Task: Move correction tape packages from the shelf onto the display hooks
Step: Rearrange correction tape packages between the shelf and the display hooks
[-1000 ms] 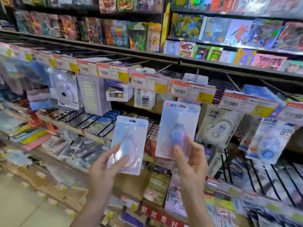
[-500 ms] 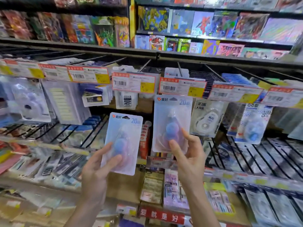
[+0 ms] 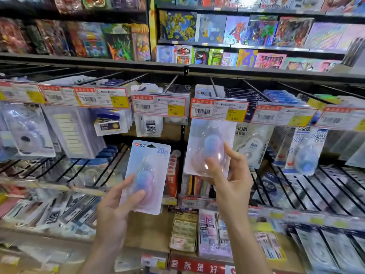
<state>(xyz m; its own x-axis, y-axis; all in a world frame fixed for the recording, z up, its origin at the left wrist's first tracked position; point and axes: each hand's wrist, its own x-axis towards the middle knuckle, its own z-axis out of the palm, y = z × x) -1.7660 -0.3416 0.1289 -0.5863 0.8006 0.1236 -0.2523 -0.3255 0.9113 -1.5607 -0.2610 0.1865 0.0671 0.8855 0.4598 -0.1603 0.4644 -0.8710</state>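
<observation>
My left hand grips a pale blue correction tape package marked 20m, held upright below the hook row. A second correction tape package is pinched at its lower part by my right hand. Its top edge is hidden behind a red-and-yellow price tag at the front of a display hook. I cannot tell whether it hangs on the hook.
More price tags front a row of black metal hooks with hanging stationery. White correction tape packs and a blue one hang to the right. Wire racks lie below, colourful boxes on shelves above.
My right hand has raised its package until the top slid behind the price tag. The left hand and its package stayed low. The view shifted.
</observation>
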